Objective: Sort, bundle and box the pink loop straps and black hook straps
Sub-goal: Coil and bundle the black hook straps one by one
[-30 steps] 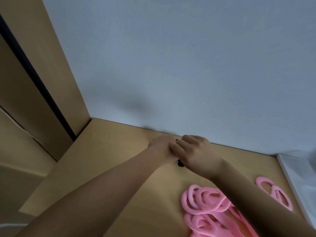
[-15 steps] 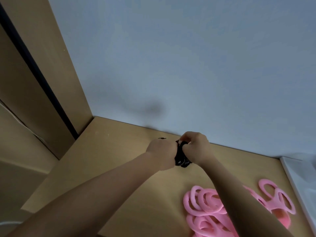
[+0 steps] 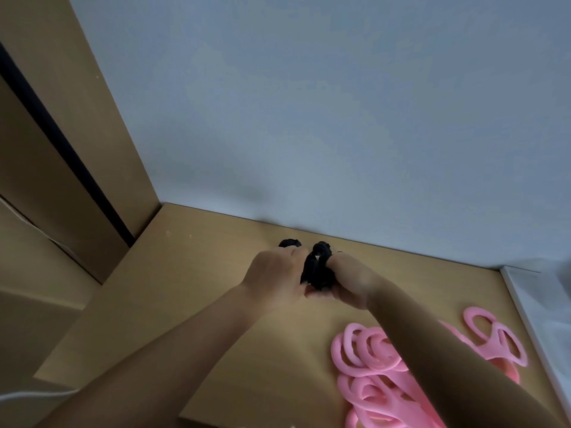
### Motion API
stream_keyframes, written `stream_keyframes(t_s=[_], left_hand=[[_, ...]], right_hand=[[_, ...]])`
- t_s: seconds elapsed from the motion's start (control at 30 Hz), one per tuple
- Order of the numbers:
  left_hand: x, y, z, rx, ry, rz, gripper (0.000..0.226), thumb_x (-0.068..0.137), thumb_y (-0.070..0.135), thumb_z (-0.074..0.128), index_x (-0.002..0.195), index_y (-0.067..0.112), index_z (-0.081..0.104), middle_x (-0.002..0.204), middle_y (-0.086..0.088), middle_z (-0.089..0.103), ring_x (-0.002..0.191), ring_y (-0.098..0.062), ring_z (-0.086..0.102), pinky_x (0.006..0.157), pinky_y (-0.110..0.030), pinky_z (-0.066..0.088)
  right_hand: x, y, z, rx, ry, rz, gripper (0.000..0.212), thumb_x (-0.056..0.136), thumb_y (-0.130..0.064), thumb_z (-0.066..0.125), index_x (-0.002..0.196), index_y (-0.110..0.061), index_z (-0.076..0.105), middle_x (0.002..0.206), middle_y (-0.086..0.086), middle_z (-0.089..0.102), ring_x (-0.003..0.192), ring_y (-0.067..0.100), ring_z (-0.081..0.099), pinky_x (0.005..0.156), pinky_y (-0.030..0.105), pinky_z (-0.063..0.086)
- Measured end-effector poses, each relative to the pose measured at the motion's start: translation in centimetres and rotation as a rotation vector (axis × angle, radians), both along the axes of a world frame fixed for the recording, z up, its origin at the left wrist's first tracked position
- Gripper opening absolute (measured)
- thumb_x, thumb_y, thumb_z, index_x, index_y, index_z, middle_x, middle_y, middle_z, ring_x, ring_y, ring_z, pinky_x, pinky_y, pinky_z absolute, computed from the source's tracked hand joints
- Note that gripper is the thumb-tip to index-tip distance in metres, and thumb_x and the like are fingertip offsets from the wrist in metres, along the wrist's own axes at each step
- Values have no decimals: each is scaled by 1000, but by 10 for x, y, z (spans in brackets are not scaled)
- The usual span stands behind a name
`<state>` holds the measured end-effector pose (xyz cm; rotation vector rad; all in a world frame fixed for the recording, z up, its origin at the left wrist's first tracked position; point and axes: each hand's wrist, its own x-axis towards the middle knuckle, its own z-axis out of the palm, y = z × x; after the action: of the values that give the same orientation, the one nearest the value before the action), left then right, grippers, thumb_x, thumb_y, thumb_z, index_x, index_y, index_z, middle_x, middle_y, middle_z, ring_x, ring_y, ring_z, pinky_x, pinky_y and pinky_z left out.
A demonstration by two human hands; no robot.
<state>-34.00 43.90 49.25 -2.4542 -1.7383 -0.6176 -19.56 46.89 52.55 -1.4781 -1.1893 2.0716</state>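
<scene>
Black hook straps (image 3: 318, 274) bunch up, soft and light, over the surface (image 3: 200, 273) near its far edge. My left hand (image 3: 273, 278) grips one side and my right hand (image 3: 352, 282) grips the other. They look likely to snag, so I'd hold mid-bundle. Pink loop straps (image 3: 367, 359) lie loose to the right.

Wall (image 3: 340, 118) close behind; pink loop straps (image 3: 370, 359) crowd right.

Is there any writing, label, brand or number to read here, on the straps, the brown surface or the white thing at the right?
None can be read. The black straps gripped by the left hand and right hand, the pink straps, the brown board, the white edge at the right and the wall show no print, label or number.
</scene>
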Motion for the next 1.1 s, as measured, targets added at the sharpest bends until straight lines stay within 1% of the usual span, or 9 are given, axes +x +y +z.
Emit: stream_keyframes(t_s=[0.13,0.3,0.43,0.5,0.6,0.7,0.8,0.93,1.1], left_hand=[[-2,-2,19,-337,-220,4,40,73,17,68,107,8,49,103,-4,55,88,-23,55,69,-33,48],[-17,10,53,-971,-691,-55,53,66,22,79,109,10,51,98,-4,61,78,-16,60,69,-28,47],[-38,23,74,-1357,-572,-242,76,51,38,77,115,1,57,104,-9,63,93,-20,62,79,-31,52],[-37,27,78,-1416,-476,-269,71,50,37,77,111,5,61,105,-6,64,94,-18,62,78,-27,53],[-26,25,73,-1377,-423,-213,37,55,25,80,88,14,66,89,-2,66,82,-16,64,80,-31,54],[-4,13,52,-1202,-540,-24,20,57,21,71,65,14,54,65,-1,56,64,-20,54,63,-30,44],[18,5,34,-897,-302,172,22,65,35,63,66,16,52,61,4,52,64,-18,52,58,-24,37],[33,12,26,-627,-38,257,20,86,32,46,81,16,56,65,5,48,74,-19,52,63,-26,37],[39,19,11,-665,-19,346,13,86,24,44,78,15,51,67,2,49,71,-20,51,63,-25,40]], right_hand=[[-2,3,5,371,-223,10,32,81,6,31,64,-11,51,59,4,54,48,13,47,48,26,32],[-7,-11,18,628,-306,12,27,79,6,32,67,-7,52,55,-1,51,45,6,45,43,16,37],[-13,-26,19,923,-329,144,22,58,-12,35,72,-13,53,74,-13,51,66,4,48,62,27,45],[-14,-28,16,964,-325,183,20,60,-14,38,75,-15,51,83,-16,48,72,2,47,64,15,40],[-12,-30,8,1008,-375,189,24,61,-13,35,81,-17,48,89,-8,49,72,-2,46,62,5,34],[-4,-27,6,982,-426,133,37,63,-13,33,96,-19,49,91,-3,58,72,6,50,61,16,35],[1,-21,6,1046,-794,343,42,77,-3,45,117,-11,49,104,4,61,90,22,54,61,27,34],[-1,-20,-2,1279,-1241,388,37,45,2,76,76,-6,58,64,6,56,47,23,54,44,16,-1],[-9,-19,-1,899,-1345,568,17,89,1,43,101,-9,48,95,5,59,81,24,59,52,26,34]])
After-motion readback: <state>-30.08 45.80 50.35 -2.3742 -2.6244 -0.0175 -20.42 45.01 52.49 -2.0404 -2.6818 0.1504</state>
